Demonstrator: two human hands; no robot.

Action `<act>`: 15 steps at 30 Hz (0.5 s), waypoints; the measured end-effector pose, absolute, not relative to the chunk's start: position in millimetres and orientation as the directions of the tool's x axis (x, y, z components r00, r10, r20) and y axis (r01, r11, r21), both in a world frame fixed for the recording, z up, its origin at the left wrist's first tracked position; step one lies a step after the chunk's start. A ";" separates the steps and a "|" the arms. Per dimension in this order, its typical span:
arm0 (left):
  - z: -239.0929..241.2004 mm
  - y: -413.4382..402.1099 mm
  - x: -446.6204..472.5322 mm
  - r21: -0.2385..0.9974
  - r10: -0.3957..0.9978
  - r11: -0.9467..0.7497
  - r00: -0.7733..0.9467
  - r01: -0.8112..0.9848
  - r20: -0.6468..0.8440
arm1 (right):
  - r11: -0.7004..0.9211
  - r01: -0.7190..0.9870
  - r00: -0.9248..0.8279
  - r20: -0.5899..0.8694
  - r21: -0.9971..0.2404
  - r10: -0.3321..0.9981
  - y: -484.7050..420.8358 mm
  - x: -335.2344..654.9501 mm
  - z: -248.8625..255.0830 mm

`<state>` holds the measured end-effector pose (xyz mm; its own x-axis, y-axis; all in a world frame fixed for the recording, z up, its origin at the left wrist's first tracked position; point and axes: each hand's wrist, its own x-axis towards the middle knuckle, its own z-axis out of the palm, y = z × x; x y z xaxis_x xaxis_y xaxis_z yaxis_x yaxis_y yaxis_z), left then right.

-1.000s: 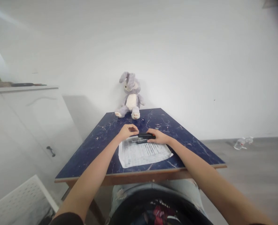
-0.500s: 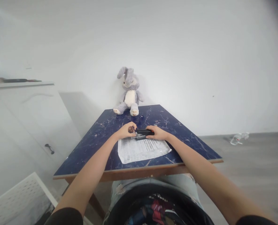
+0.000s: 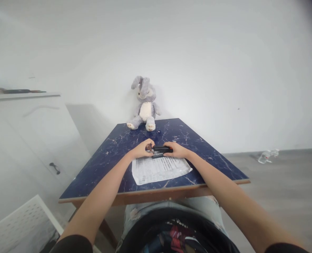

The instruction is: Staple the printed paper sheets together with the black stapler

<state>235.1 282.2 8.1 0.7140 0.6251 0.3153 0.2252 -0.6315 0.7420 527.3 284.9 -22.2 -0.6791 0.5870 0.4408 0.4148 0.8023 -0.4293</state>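
My right hand (image 3: 174,149) was wrapped round one end of the black stapler (image 3: 161,149); my left hand (image 3: 142,149) curled at its other end, pinching or not I couldn't tell. The stapler's halves stood apart, unclosed, the printed sheet (image 3: 160,170) just nearer me than my grip.

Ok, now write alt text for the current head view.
A person's right hand grips a black stapler at the far edge of a printed sheet, with the left hand at the stapler's other end. The sheet lies on a dark blue, marble-patterned table; a grey plush rabbit sits at its far end, by a white wall.
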 end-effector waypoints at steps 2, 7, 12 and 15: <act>7.5 282.9 234.7 0.742 0.623 -0.631 0.718 0.227 0.311 | 0.803 0.418 -0.679 0.442 -0.424 0.586 284.0 526.9 -21.4; 6.6 285.2 232.3 0.727 0.610 -0.643 0.735 0.241 0.296 | 0.805 0.437 -0.679 0.440 -0.402 0.588 283.5 526.0 -20.2; 7.6 286.7 229.9 0.717 0.612 -0.642 0.745 0.272 0.265 | 0.807 0.428 -0.682 0.441 -0.406 0.583 286.7 527.2 -23.6; 9.3 286.3 228.6 0.715 0.615 -0.639 0.746 0.282 0.256 | 0.807 0.435 -0.685 0.435 -0.400 0.585 288.1 528.2 -25.2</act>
